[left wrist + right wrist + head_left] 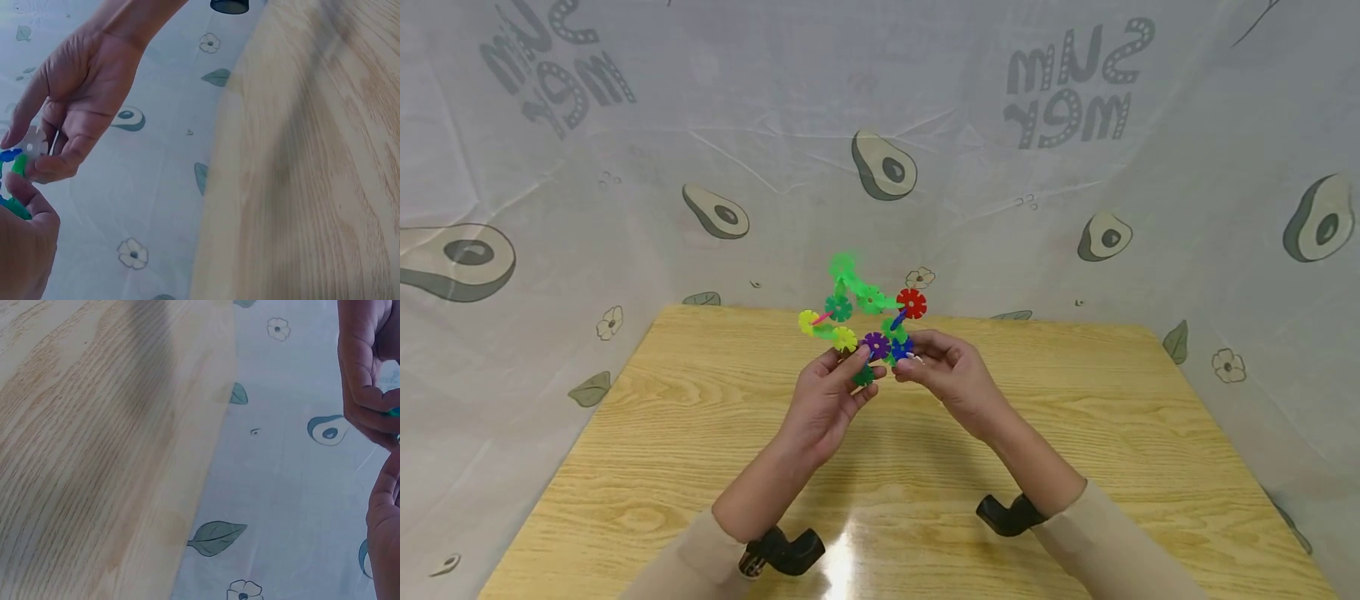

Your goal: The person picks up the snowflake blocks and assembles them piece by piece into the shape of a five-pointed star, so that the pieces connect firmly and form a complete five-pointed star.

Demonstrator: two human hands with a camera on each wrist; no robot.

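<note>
Above the table, both hands hold a loop of interlocking plastic snowflake discs. My left hand (822, 402) pinches it by a purple disc (876, 345), with a dark green disc (864, 375) beside the fingers. My right hand (961, 382) pinches a white disc (34, 144) against the blue disc (901, 347); the white piece is mostly hidden by the thumb in the head view. A red disc (912, 304), green discs (870, 298) and yellow discs (844, 337) make up the rest of the loop. The right wrist view shows mostly fingers.
Beneath the hands lies a wood-grain table (700, 433). A pale curtain (790, 200) printed with avocados, leaves and flowers hangs behind it and along its sides. Black camera mounts (786, 552) are strapped at both wrists.
</note>
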